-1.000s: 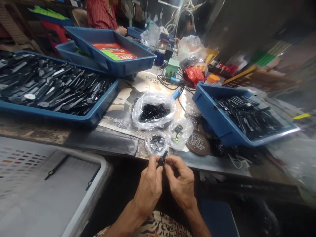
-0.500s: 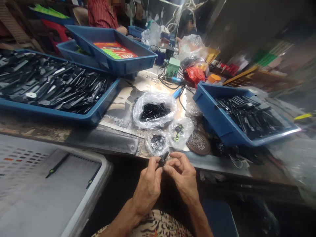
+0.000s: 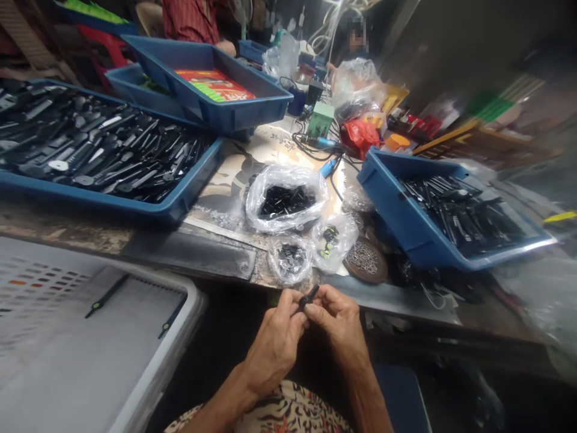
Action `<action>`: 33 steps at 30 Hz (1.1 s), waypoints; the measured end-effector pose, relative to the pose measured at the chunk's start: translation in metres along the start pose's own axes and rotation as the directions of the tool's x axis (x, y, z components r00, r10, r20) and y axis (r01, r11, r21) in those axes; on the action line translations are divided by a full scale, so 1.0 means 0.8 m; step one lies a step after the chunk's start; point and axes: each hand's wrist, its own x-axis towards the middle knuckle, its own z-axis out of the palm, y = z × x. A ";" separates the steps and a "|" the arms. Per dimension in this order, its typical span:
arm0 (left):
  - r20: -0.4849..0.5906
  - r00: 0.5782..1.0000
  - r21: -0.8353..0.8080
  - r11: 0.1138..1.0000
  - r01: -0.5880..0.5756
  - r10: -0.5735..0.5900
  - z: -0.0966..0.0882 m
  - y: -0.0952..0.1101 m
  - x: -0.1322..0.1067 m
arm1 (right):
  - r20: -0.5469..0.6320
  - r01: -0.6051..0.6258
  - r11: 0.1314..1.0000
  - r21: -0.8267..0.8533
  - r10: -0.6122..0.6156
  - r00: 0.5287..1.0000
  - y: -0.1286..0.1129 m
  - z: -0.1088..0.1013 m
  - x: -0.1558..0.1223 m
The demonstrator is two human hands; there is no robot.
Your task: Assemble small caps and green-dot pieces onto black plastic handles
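With left hand (image 3: 277, 335) and right hand (image 3: 340, 320) close together at the near edge of a workbench (image 3: 45, 226), pinching a small black part (image 3: 309, 297) between thumbs and fingertips of both. Held just in front of the bench edge, above a lap in patterned fabric (image 3: 288, 415), tilted with the upper end toward the right; too covered by fingers to make out in full.

Just beyond, on the bench, a small clear bag (image 3: 273, 258) of dark flat pieces; beside it, a second clear bag (image 3: 345, 236) of black and yellow-green pieces; behind both, a larger clear bag (image 3: 273, 224) of short black pieces. Next to the bags, on the right, a round brown dish (image 3: 382, 270) of small metal pins. Farther right, a tilted blue tray (image 3: 392, 210) of long black parts; at left, a wide blue tray (image 3: 112, 200) heaped with more. At lower left, inside a white basket (image 3: 58, 373), two black pointers (image 3: 109, 294) with green dots, lying apart. Toward the back, near dark cables, a green box (image 3: 320, 120). Across the bench, a person (image 3: 189, 21) in a red top.
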 end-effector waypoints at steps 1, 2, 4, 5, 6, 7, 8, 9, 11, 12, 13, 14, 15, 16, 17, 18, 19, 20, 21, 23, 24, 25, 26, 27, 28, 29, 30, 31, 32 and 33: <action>-0.003 1.000 -0.006 1.000 0.002 -0.002 0.000 0.000 0.000 | -0.005 0.004 1.000 -0.006 -0.004 1.000 0.001 0.001 0.000; -0.009 1.000 -0.014 1.000 0.005 -0.005 0.000 -0.001 0.000 | -0.012 0.007 1.000 -0.011 -0.007 1.000 0.001 0.002 0.000; -0.022 0.999 -0.057 0.998 0.030 -0.032 -0.001 -0.002 0.000 | -0.018 -0.005 1.000 -0.001 0.005 1.000 0.001 0.002 0.001; -0.019 0.998 -0.103 0.993 0.057 -0.059 -0.002 -0.002 0.000 | -0.002 -0.024 0.999 0.020 0.024 1.000 0.001 0.002 0.001; -0.006 0.996 -0.166 0.982 0.091 -0.094 -0.002 -0.002 -0.001 | 0.024 -0.046 0.998 0.049 0.045 0.999 0.001 0.001 0.002; 0.020 0.992 -0.240 0.963 0.126 -0.125 -0.003 -0.001 -0.001 | 0.054 -0.066 0.995 0.080 0.062 0.997 0.001 0.000 0.002; 0.055 0.988 -0.315 0.936 0.157 -0.147 -0.005 -0.001 0.000 | 0.077 -0.079 0.991 0.109 0.071 0.995 0.001 -0.001 0.003; 0.092 0.983 -0.382 0.906 0.181 -0.158 -0.006 -0.001 0.000 | 0.084 -0.080 0.988 0.132 0.069 0.994 0.001 -0.002 0.005; 0.138 0.978 -0.459 0.865 0.205 -0.159 -0.008 0.000 0.000 | 0.070 -0.064 0.987 0.149 0.054 0.996 0.002 -0.001 0.008; 0.139 0.977 -0.459 0.864 0.207 -0.160 -0.009 0.001 0.000 | 0.052 -0.055 0.987 0.149 0.047 0.998 0.003 0.000 0.010; 0.128 0.978 -0.431 0.879 0.203 -0.163 -0.010 0.001 0.000 | 0.032 -0.048 0.988 0.149 0.044 0.999 0.004 0.003 0.012; 0.104 0.981 -0.376 0.906 0.192 -0.164 -0.010 0.000 0.000 | 0.009 -0.042 0.988 0.149 0.041 0.999 0.005 0.005 0.014; 0.065 0.985 -0.298 0.939 0.170 -0.158 -0.010 0.000 0.000 | -0.018 -0.037 0.988 0.151 0.041 0.999 0.006 0.008 0.015; 0.010 0.990 -0.202 0.970 0.137 -0.138 -0.009 -0.001 0.000 | -0.048 -0.033 0.987 0.155 0.041 0.998 0.007 0.011 0.017; -0.051 0.994 -0.104 0.990 0.096 -0.101 -0.009 -0.002 -0.001 | -0.080 -0.031 0.987 0.158 0.044 0.996 0.007 0.014 0.018; -0.108 0.993 -0.012 0.999 0.051 -0.052 -0.008 -0.004 -0.001 | -0.104 -0.033 0.986 0.162 0.050 0.993 0.007 0.016 0.019; -0.155 0.988 0.068 0.998 0.007 0.004 -0.007 -0.005 -0.001 | -0.123 -0.037 0.985 0.167 0.058 0.991 0.007 0.018 0.020; -0.188 0.980 0.133 0.990 -0.036 0.061 -0.006 -0.007 -0.002 | -0.138 -0.042 0.983 0.177 0.067 0.988 0.006 0.019 0.020; -0.205 0.973 0.183 0.981 -0.070 0.108 -0.005 -0.008 -0.002 | -0.147 -0.050 0.981 0.190 0.078 0.986 0.006 0.020 0.020; -0.199 0.964 0.248 0.961 -0.121 0.173 -0.004 -0.010 -0.003 | -0.158 -0.056 0.974 0.221 0.092 0.983 0.004 0.022 0.020; -0.194 0.961 0.274 0.952 -0.140 0.197 -0.004 -0.011 -0.003 | -0.165 -0.053 0.971 0.233 0.093 0.982 0.004 0.023 0.020; -0.188 0.958 0.296 0.942 -0.155 0.217 -0.004 -0.012 -0.003 | -0.175 -0.047 0.969 0.241 0.091 0.980 0.004 0.024 0.020; -0.184 0.955 0.316 0.934 -0.167 0.233 -0.004 -0.013 -0.003 | -0.183 -0.041 0.969 0.244 0.088 0.979 0.004 0.025 0.020; -0.184 0.951 0.331 0.927 -0.177 0.248 -0.004 -0.014 -0.003 | -0.191 -0.036 0.969 0.245 0.084 0.978 0.004 0.026 0.021; -0.184 0.947 0.344 0.920 -0.190 0.265 -0.004 -0.015 -0.003 | -0.199 -0.030 0.969 0.244 0.081 0.977 0.005 0.027 0.021; -0.183 0.941 0.353 0.913 -0.206 0.283 -0.004 -0.016 -0.002 | -0.208 -0.025 0.971 0.236 0.076 0.975 0.005 0.028 0.020; -0.177 0.935 0.359 0.905 -0.228 0.306 -0.004 -0.018 -0.002 | -0.218 -0.020 0.975 0.223 0.069 0.973 0.005 0.030 0.020; -0.167 0.930 0.360 0.898 -0.252 0.328 -0.004 -0.020 -0.001 | -0.229 -0.014 0.979 0.203 0.062 0.971 0.005 0.031 0.020; -0.158 0.924 0.361 0.891 -0.275 0.349 -0.004 -0.021 -0.001 | -0.242 -0.009 0.984 0.180 0.053 0.969 0.005 0.033 0.019; -0.150 0.919 0.359 0.886 -0.293 0.365 -0.004 -0.023 0.000 | -0.257 -0.002 0.988 0.155 0.042 0.965 0.005 0.034 0.019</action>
